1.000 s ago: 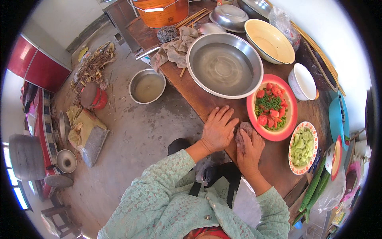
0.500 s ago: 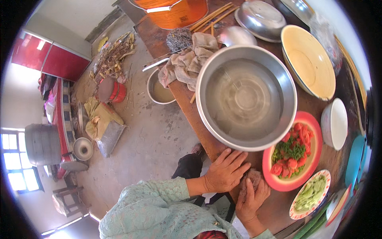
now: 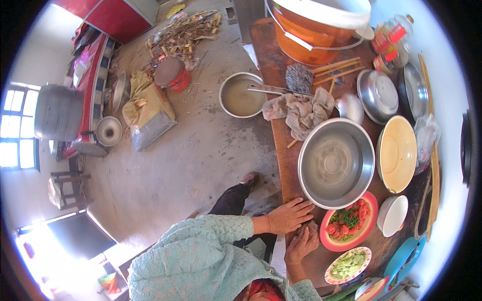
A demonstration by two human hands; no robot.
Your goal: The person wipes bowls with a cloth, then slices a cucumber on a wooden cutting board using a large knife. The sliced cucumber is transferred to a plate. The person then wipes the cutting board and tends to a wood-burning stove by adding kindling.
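Observation:
My left hand (image 3: 287, 217) lies flat at the table's edge, fingers stretched out, close to the steel basin (image 3: 306, 173), which holds cloudy water. Beside it, my right hand (image 3: 299, 248) is closed around a brownish cloth (image 3: 308, 231) pressed on the wooden tabletop. Just right of the cloth stands a red-rimmed plate (image 3: 371, 205) with cut tomatoes and chopped greens. Below that plate sits a smaller patterned plate (image 3: 330, 275) with pale green slices. A white bowl (image 3: 392, 214) and a cream enamel basin (image 3: 396, 155) stand farther right.
At the table's far end are an orange bucket (image 3: 311, 35), bottles (image 3: 394, 37), chopsticks (image 3: 336, 67) and a metal scouring pad (image 3: 299, 79). A crumpled grey rag (image 3: 307, 110) lies behind the basin. On the floor stands a metal pan of water (image 3: 236, 98), with a sack (image 3: 150, 110) farther left.
The view has shifted, so the table and its dishes appear farther right and smaller, with bottles now visible. My right hand stays closed on the cloth; my left still lies flat.

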